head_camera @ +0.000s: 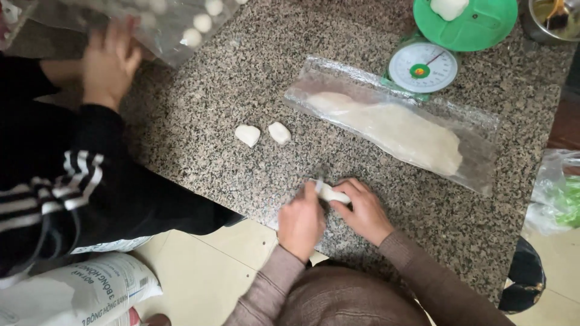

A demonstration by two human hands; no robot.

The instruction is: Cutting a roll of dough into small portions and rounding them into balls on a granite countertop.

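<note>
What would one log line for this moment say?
left hand: on dough piece | right hand: holding dough piece | counter: two dough lumps, bagged dough, scale

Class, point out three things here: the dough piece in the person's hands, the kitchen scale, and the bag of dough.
dough piece (333, 194), head view, its exposed middle.
kitchen scale (422, 67), head view, dial face.
bag of dough (393, 124), head view, dough inside.

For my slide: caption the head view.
Both hands, left hand and right hand, grip a pale dough piece on speckled granite slab.
</note>
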